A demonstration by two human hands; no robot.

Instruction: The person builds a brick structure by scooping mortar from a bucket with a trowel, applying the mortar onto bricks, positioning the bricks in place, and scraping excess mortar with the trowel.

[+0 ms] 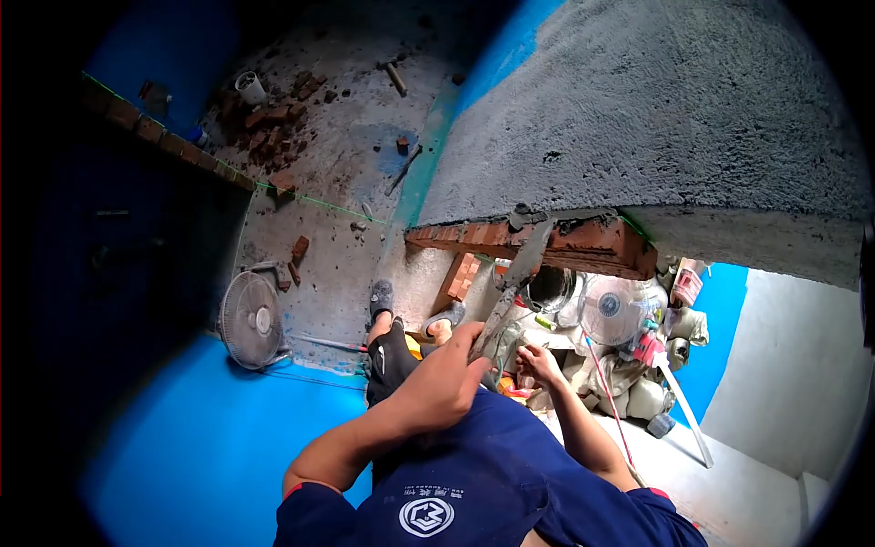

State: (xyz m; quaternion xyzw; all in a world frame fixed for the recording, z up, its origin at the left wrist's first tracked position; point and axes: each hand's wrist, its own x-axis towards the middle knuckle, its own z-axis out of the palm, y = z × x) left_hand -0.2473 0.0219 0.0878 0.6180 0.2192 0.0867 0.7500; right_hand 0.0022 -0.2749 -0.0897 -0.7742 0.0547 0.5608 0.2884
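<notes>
My left hand (447,378) is closed around a long, mortar-smeared trowel (512,290). Its blade points up and away from me and reaches over a brick ledge (602,244) along the bottom of the grey plastered wall (674,118). Dark wet mortar (527,217) sits on the ledge by the blade's far end. Lower and to the right, my right hand (540,363) has its fingers curled in. I cannot make out whether anything is in them. A dark round bucket (552,287) stands beyond that hand, below the ledge.
A standing fan (251,319) is at the left, and another fan (611,308) stands amid piled bags at the right. Stacked bricks (460,276) are near my feet. Broken bricks (273,132), a white bucket (250,87) and a hammer (396,78) lie on the far floor.
</notes>
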